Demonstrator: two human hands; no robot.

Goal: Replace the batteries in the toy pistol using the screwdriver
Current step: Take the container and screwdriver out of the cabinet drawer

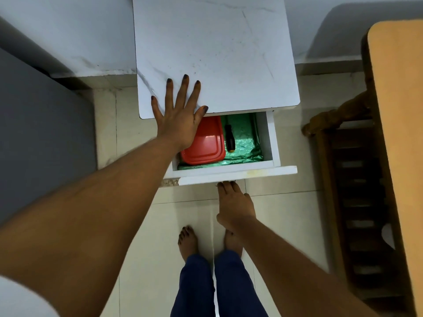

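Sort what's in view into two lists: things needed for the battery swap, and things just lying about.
For the job:
- screwdriver, lying in the open drawer
- right hand, fingers under the drawer front
- left hand, flat on the white cabinet top

Just there:
- red lidded box
- green liner
- wooden furniture

No toy pistol or batteries in view.

Dark polish is seen on the nails of the left hand (180, 120). Both forearms are bare; dark blue trousers (215, 287) are worn, feet unshod.
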